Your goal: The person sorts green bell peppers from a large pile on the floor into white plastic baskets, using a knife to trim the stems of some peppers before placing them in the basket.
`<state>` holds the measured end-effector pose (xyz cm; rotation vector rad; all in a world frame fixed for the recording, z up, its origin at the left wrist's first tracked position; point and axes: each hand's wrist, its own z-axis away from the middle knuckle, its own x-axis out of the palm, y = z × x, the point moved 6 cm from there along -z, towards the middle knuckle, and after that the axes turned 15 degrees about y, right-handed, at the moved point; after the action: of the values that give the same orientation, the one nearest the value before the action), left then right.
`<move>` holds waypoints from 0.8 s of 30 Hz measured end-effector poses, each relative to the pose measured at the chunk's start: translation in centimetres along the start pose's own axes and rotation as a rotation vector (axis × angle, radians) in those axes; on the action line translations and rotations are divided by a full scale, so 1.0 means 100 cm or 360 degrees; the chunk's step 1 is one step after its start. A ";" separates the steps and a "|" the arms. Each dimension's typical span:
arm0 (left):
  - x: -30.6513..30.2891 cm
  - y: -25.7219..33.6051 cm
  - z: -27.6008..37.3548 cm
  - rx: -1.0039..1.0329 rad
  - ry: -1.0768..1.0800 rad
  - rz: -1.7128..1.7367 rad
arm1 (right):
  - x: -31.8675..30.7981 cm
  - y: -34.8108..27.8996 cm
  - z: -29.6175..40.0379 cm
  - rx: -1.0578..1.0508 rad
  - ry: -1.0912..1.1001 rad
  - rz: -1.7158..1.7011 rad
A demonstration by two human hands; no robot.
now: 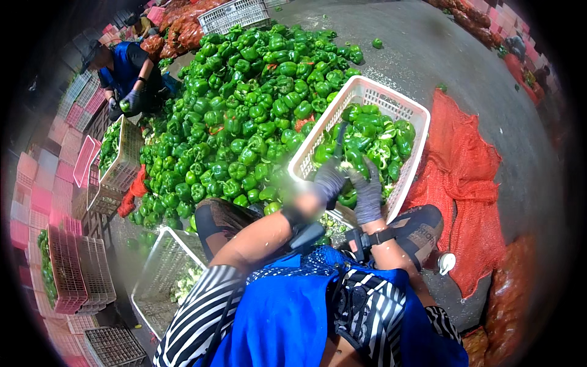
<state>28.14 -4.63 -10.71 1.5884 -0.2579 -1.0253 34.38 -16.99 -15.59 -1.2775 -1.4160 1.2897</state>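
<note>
My left hand (pixel 329 180), in a grey glove, is closed around what looks like the handle of a long dark tool (pixel 340 137), perhaps a knife. Close beside it on the right is my right hand (pixel 368 192), also gloved, with its fingers curved. Between the hands shows a pale piece (pixel 348 167), possibly a pepper core; which hand bears it is unclear. Both hands are over the near end of a white plastic crate (pixel 417 108), which holds green bell peppers (pixel 367 128), some cut open. A large heap of whole green bell peppers (pixel 247 114) lies left of this crate.
A white crate with pale scraps (pixel 151 275) stands by my left side. Red mesh sacks (pixel 472 183) and a white-lidded container (pixel 446 263) lie to the right. A co-worker (pixel 124 73) sits beyond the heap, near a filled crate (pixel 130 153). Stacked crates (pixel 96 270) line the left.
</note>
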 end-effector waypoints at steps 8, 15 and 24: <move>-0.058 -0.030 -0.034 -0.0337 0.0040 0.0358 | -0.025 -0.018 -0.028 0.0068 0.0259 0.0157; -0.156 0.002 -0.027 0.0129 0.0293 0.0019 | 0.031 -0.067 -0.029 -0.0168 -0.0478 0.0332; -0.376 -0.083 0.037 0.0270 0.0960 -0.0717 | 0.107 0.150 0.135 -0.0708 -0.2141 0.1775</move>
<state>0.27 20.05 -0.22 2.0847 0.4543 -0.8147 21.87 -9.18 -33.00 -1.6222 -1.9477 3.1114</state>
